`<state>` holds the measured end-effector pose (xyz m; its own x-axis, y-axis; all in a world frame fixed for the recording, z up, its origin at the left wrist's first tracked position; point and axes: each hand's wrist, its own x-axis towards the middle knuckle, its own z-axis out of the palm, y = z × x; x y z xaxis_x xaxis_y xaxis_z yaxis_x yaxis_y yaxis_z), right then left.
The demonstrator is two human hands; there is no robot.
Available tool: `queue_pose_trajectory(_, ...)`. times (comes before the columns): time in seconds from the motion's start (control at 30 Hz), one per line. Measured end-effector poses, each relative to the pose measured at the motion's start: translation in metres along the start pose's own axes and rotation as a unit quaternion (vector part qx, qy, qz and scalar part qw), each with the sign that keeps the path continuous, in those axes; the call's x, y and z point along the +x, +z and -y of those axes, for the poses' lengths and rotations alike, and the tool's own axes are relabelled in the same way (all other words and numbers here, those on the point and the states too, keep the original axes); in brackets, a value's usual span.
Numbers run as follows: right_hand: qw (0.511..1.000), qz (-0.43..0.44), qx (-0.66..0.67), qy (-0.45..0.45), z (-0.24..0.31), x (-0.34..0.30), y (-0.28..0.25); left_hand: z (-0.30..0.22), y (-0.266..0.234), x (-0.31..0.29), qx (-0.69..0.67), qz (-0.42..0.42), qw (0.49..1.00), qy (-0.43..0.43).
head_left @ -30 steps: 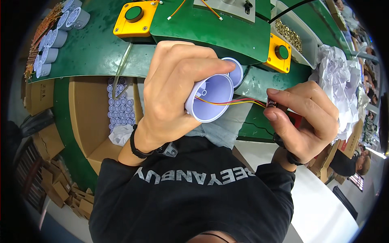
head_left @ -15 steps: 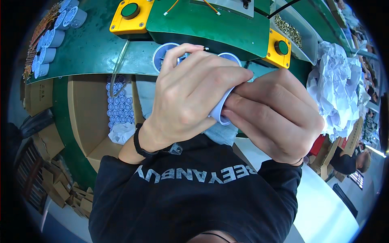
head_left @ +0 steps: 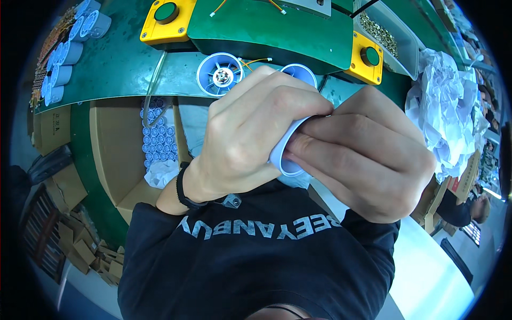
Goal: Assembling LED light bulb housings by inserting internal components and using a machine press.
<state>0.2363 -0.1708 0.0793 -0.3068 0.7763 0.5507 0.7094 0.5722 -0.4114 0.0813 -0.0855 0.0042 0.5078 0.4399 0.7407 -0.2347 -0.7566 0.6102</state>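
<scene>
My left hand [head_left: 250, 130] grips cup [head_left: 278, 156]; right hand [head_left: 368, 154] fingers inside, can't tell pinch. Probably fitting step; next likely needs steady push.

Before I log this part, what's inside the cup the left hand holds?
Fingers of the right hand are inside the white cup in the left hand. What lies deeper is covered.

wearing black short-sleeved tee [head_left: 256, 269], pale grey block lettering [head_left: 249, 230] across chest; also wearing black band [head_left: 180, 188] on left wrist, thin dark cord [head_left: 281, 308] at neck.
</scene>
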Motion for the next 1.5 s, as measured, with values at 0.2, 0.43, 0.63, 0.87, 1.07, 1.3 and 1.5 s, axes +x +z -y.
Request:
queue_pose_trajectory(0.2, 0.999, -0.019, -0.030, 0.030, 0.007, 0.000, 0.003, -0.002, 0.004, -0.005, 0.067, -0.029, 0.997, 0.007)
queue_pose_trajectory(0.43, 0.993, -0.025, 0.041, 0.104, 0.002, -0.007, 0.008, -0.004, 0.013, -0.007, 0.062, -0.066, 0.996, -0.028)
queue_pose_trajectory(0.63, 0.992, -0.035, 0.056, 0.103, -0.009, -0.014, 0.012, -0.007, 0.015, -0.010, 0.084, -0.046, 0.992, -0.082)
queue_pose_trajectory(0.87, 0.987, -0.151, 0.029, 0.039, -0.033, -0.043, -0.023, -0.003, 0.005, -0.011, 0.019, -0.014, 0.988, -0.151)
queue_pose_trajectory(1.07, 0.921, -0.321, 0.037, 0.219, -0.054, -0.093, -0.007, 0.000, 0.002, -0.009, 0.008, 0.015, 0.984, -0.178)
queue_pose_trajectory(1.3, 0.852, -0.368, 0.064, 0.368, -0.085, -0.133, 0.008, -0.002, -0.042, 0.040, 0.147, -0.011, 0.989, -0.031)
queue_pose_trajectory(1.5, 0.858, -0.356, 0.026, 0.370, -0.087, -0.137, 0.017, 0.024, -0.066, 0.100, 0.096, -0.030, 0.990, -0.095)
